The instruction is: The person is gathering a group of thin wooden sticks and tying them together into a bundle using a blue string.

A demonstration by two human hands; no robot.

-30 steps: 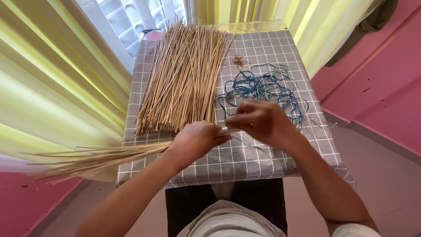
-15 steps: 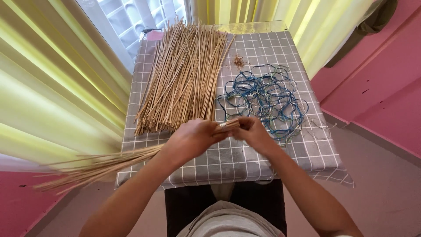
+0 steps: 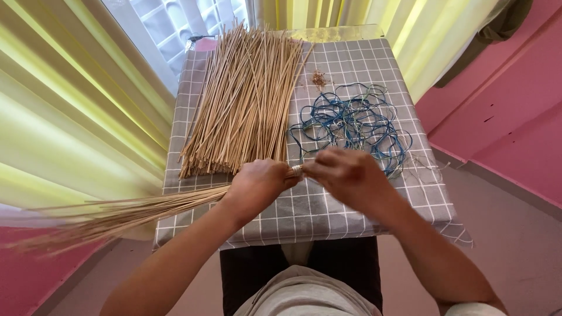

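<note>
Binding step, I judge: left hand (image 3: pixel 257 186) clamps the tan stick bundle (image 3: pixel 117 213); right hand (image 3: pixel 345 175) pinches its wrapped end (image 3: pixel 295 171) near the table's (image 3: pixel 351 216) front edge; next, tightening needs steady grip.

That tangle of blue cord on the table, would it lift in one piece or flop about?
The blue cord lies in loose overlapping loops, so it is probably limp and would sag and trail if lifted. Its strands look thin, so likely light. Pushed across the checked cloth, it would probably bunch and snag rather than slide whole.
</note>
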